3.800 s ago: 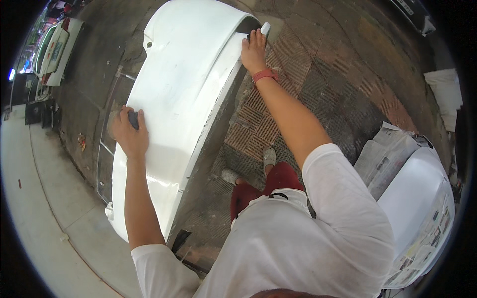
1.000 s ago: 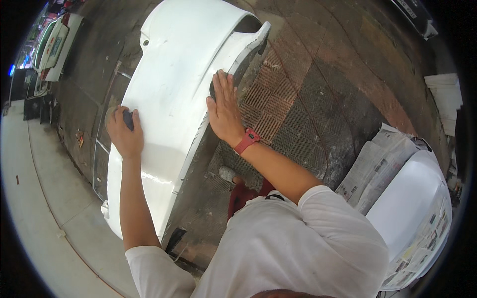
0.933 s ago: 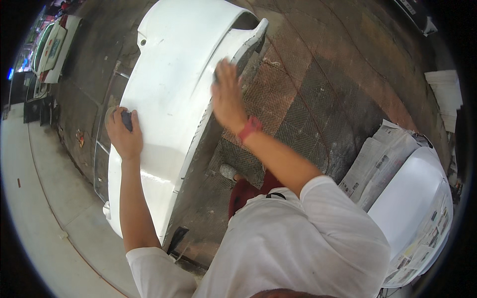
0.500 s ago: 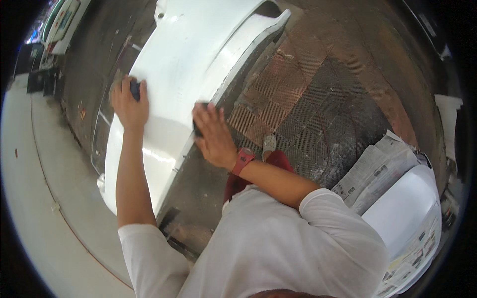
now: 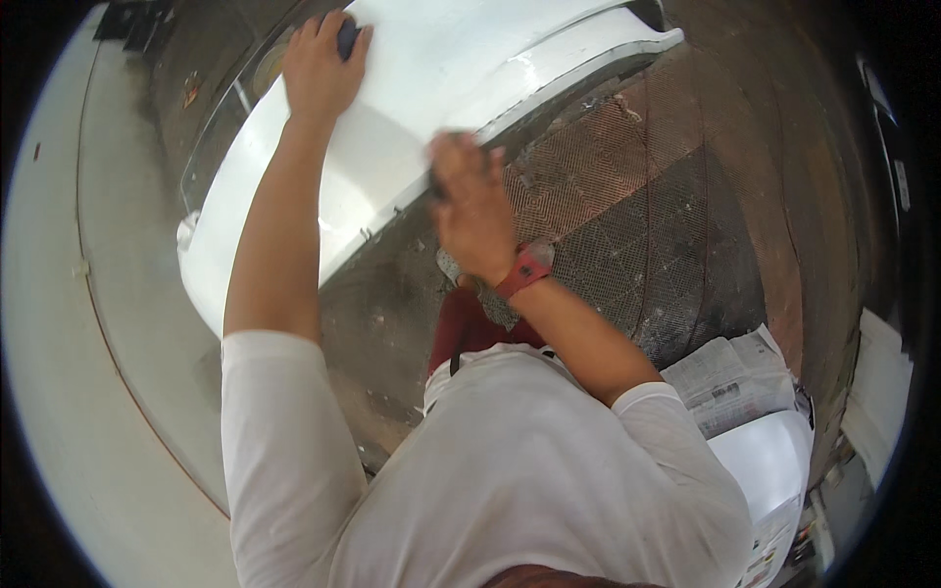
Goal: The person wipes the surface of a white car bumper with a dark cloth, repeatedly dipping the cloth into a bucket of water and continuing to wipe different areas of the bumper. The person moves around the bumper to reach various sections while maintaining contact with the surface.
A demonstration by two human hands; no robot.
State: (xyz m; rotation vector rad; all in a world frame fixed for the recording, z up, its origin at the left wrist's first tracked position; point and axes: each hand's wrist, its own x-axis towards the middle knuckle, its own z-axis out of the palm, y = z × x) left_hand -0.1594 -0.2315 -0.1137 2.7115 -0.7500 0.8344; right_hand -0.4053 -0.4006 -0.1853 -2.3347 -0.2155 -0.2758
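Patterned floor (image 5: 676, 240), grey and reddish, spread from my feet toward 1 o'clock. My right hand (image 5: 475, 201), red watch (image 5: 522, 271) at wrist, was at 12 o'clock with dark pad (image 5: 438, 184) under fingers; blur hid how tightly I held it, or whether it touched white panel (image 5: 421, 73). Panel slanted from 10 to 1 o'clock. My left hand (image 5: 323, 69), at 11 o'clock on panel's far side, had thumb and fingers closed around dark block (image 5: 348, 37). At 3 o'clock, newspaper (image 5: 735, 384) lay against rounded white piece (image 5: 760, 456). Farther off, pale surface (image 5: 127, 284) filled 10 o'clock.
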